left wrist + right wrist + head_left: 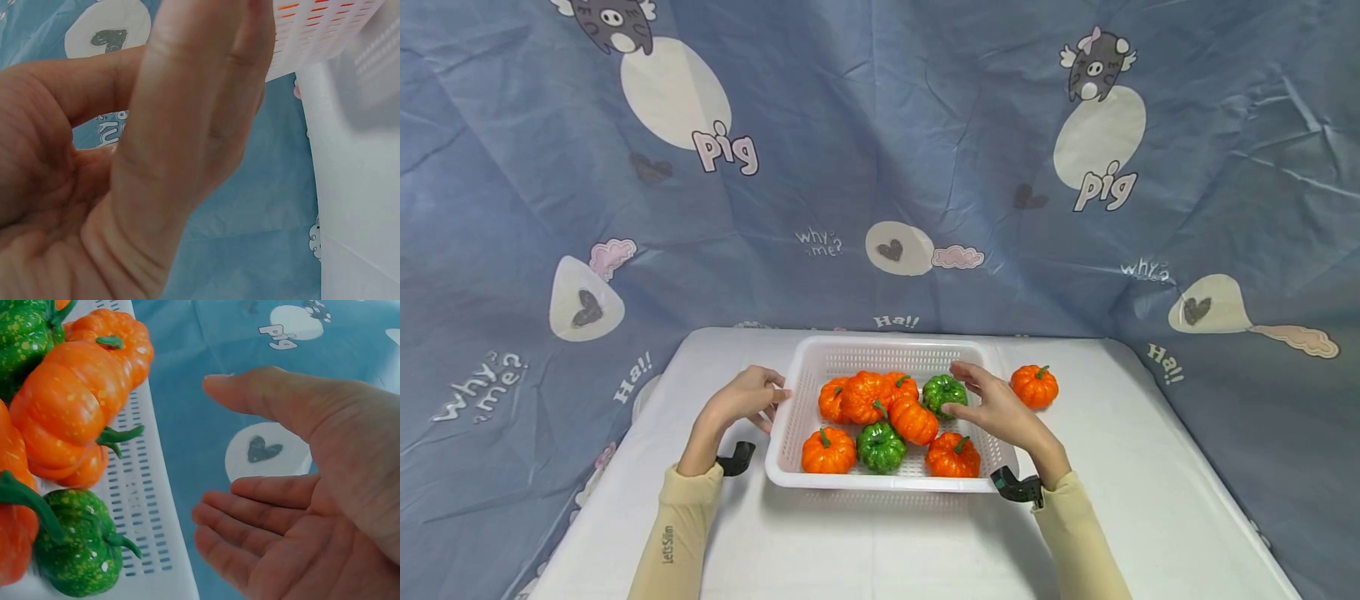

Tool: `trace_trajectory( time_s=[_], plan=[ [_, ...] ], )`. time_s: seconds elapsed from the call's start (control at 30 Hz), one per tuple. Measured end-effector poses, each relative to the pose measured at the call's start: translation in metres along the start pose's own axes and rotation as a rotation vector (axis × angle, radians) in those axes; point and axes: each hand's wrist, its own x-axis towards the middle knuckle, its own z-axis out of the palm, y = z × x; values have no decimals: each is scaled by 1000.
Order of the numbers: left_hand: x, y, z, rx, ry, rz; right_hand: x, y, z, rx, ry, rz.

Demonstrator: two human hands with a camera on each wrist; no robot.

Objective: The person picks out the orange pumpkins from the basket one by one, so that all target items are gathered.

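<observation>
A white plastic basket with slotted walls stands on the table, holding several orange pumpkins and two green ones. My left hand is at the basket's left side, its bent fingers gripping the rim; the left wrist view shows the fingers reaching up to the slotted wall, tips hidden. Over the basket's right part hovers my right hand, thumb and fingers apart around the far green pumpkin. In the right wrist view, nothing lies between that hand's thumb and fingers.
One more orange pumpkin sits on the table to the right of the basket. The white-covered table ends at a blue printed cloth hanging behind and at the sides. A black wrist-camera mount is near the basket's front right corner.
</observation>
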Motion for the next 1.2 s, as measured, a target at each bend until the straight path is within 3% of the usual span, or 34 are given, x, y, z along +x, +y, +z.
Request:
trace_trajectory(
  time_s=[0.47, 0.73, 1.2],
  plan=[
    [2, -2, -1, -1, 10, -3, 1, -3, 7, -40, -52, 32],
    [3, -2, 0, -2, 17, -2, 3, -1, 5, -3, -73, 40],
    [1, -1, 0, -9, 9, 3, 18, 0, 4, -54, -278, 92]
  ],
)
